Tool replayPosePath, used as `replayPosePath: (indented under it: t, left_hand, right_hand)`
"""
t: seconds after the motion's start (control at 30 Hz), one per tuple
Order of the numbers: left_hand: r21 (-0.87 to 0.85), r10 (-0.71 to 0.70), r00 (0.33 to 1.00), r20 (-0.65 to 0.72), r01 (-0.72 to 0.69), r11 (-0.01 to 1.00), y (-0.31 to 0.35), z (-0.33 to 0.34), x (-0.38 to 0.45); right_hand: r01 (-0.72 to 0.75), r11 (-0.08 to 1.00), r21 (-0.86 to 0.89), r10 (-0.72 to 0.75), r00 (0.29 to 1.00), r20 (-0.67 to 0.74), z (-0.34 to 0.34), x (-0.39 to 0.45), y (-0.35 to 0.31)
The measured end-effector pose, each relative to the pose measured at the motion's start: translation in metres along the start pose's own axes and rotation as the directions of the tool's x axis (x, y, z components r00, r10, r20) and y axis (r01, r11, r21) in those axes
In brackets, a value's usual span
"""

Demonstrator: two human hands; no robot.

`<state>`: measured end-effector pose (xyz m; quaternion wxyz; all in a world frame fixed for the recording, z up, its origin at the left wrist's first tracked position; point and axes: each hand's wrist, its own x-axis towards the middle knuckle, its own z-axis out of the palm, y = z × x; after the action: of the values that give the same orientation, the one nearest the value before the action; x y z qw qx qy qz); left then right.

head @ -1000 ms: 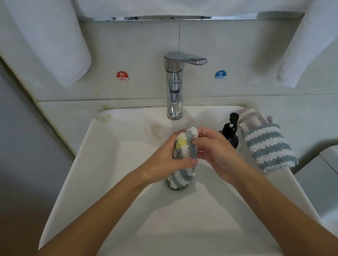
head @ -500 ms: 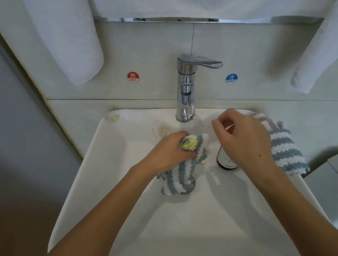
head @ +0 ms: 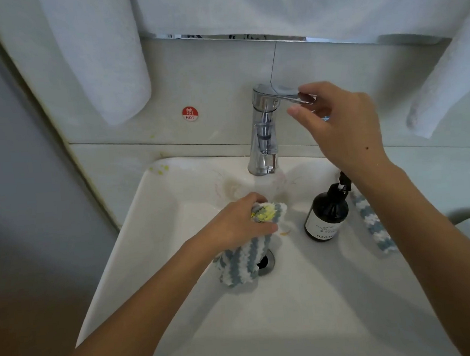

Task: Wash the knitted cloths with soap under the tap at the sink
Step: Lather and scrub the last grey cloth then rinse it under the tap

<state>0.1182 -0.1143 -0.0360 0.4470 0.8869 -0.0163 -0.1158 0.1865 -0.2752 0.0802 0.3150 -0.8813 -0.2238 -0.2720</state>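
Note:
My left hand (head: pixel 237 225) grips a grey-and-white striped knitted cloth (head: pixel 240 263) with a yellow stain on its top, holding it over the drain (head: pixel 266 260) of the white sink (head: pixel 118 269). My right hand (head: pixel 344 125) is raised at the chrome tap (head: pixel 264 137), its fingers and thumb pinching the end of the lever (head: pixel 280 90). I cannot tell whether water is running. A dark soap pump bottle (head: pixel 327 216) stands in the sink to the right. A second striped cloth (head: pixel 370 221) lies on the sink's right rim, partly hidden by my right forearm.
White towels hang at the upper left (head: pixel 94 57) and upper right (head: pixel 444 85). A red HOT sticker (head: pixel 190 113) is on the wall left of the tap. Yellow flecks (head: pixel 159 169) mark the sink's back left corner.
My right hand left the cloth, rose past the soap bottle and took hold of the tap lever. My left hand kept the cloth and lowered it slightly toward the drain.

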Motion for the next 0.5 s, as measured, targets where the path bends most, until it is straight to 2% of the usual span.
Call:
replayPosePath:
  t: [0.13, 0.5]
  left_hand:
    - [-0.013, 0.015, 1.000, -0.017, -0.015, 1.000, 0.001, 0.002, 0.000]
    - [-0.018, 0.033, 0.999, -0.040, -0.034, 0.999, 0.004, 0.001, 0.000]
  right_hand:
    - [0.038, 0.997, -0.060, -0.042, 0.997, -0.061, 0.002, 0.006, 0.002]
    - [0.042, 0.994, -0.103, -0.047, 0.998, -0.043, -0.002, 0.018, -0.006]
